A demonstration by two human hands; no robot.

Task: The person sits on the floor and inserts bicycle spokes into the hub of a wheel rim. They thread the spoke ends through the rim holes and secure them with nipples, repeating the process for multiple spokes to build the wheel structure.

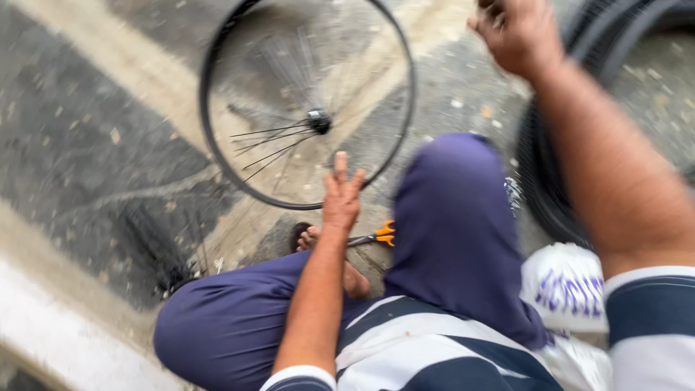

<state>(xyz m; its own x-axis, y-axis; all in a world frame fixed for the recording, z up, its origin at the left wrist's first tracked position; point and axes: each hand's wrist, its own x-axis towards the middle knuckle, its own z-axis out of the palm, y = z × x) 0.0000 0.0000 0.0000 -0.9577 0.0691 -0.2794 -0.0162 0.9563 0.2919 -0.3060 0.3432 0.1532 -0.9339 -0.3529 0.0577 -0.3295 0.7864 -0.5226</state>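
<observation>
Head view, blurred. Left hand (pixel 340 194): fingers spread, grasping nothing, reached toward bicycle wheel rim (pixel 217 51) lying on pavement just beyond fingertips. Orange-handled scissors (pixel 380 234) just beside wrist. Right hand (pixel 517 32): raised, clenched; contents indiscernible. Black tyre (pixel 543 188) beneath forearm.

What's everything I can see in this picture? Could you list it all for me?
bicycle wheel: one, black rim with thin spokes and a dark hub, on the ground at top centre
scissors: one pair, orange handles, on the ground by the bare foot
tyres: black, blurred, count unclear, at right
white bag: one, purple print, lower right
ground: grey and pale stone
left hand: one, fingers spread, below the wheel's rim
right hand: one, raised at top right, grip unclear
</observation>
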